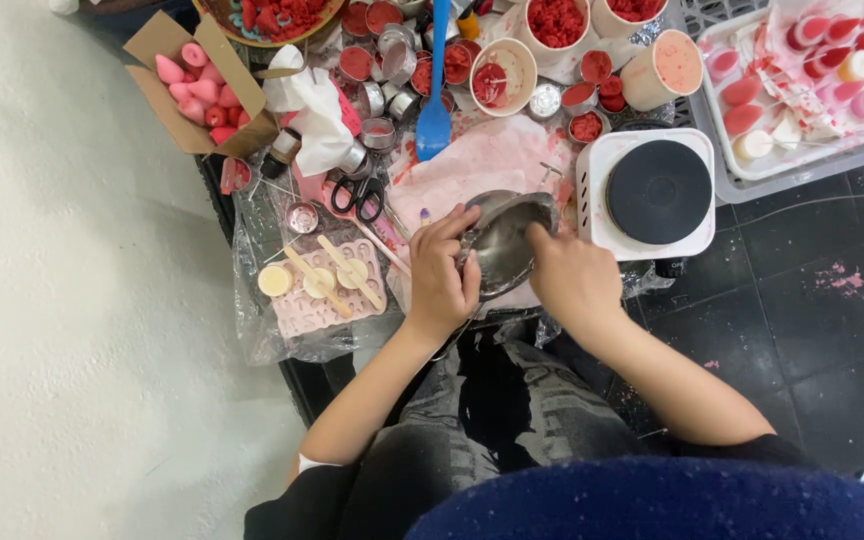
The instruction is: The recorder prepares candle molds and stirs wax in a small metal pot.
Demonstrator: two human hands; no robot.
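A small metal pot [508, 236] is tilted in front of me over pink-stained paper [492, 160]. My left hand [440, 275] grips its left rim, fingers curled over the edge. My right hand [574, 280] holds its right side, fingertips at the rim. The inside of the pot looks grey and shiny. Whether anything lies in it cannot be told.
A white hot plate with a black disc [658, 192] stands just right of the pot. A pink mould with sticks [327, 285], black scissors [358, 196], a blue spatula [435, 110], several red-filled tins and cups, a box of pink shapes [197, 85] and a grey tray [812, 70] crowd the surface.
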